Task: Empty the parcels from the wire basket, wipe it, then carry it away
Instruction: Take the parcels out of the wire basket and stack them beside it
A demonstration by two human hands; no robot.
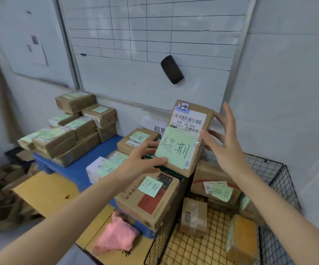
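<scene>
A flat parcel (193,115) with a green note (175,148) stuck to its face is held tilted up over the near left corner of the wire basket (281,169), above a big box (151,199) that stands just outside the wire. It is gripped at its lower left corner by the left hand (141,161), thumb on the front and fingers behind. The right hand (225,148) is spread flat with straight fingers at the parcel's right edge. Nothing is clasped by it, and whether its fingertips touch the cardboard cannot be told.

Three more items are seen inside the basket: a labelled parcel (219,192) at the far side, a small box (193,217) and a yellow packet (240,238) on the cardboard lining. The emptying is therefore judged only partly done. The pink cloth (116,232) (presumably meant for the wiping) lies unused beside the blue platform (74,169).

The main risk is judged to be the one-corner grip. If the parcel is swung across without support from the open hand, it may pivot and slip, and be dropped back into the basket or onto the big box. The note could also be peeled loose under the thumb. The platform is crowded with stacked parcels (74,134), so a careless placing may send a stack sliding.
</scene>
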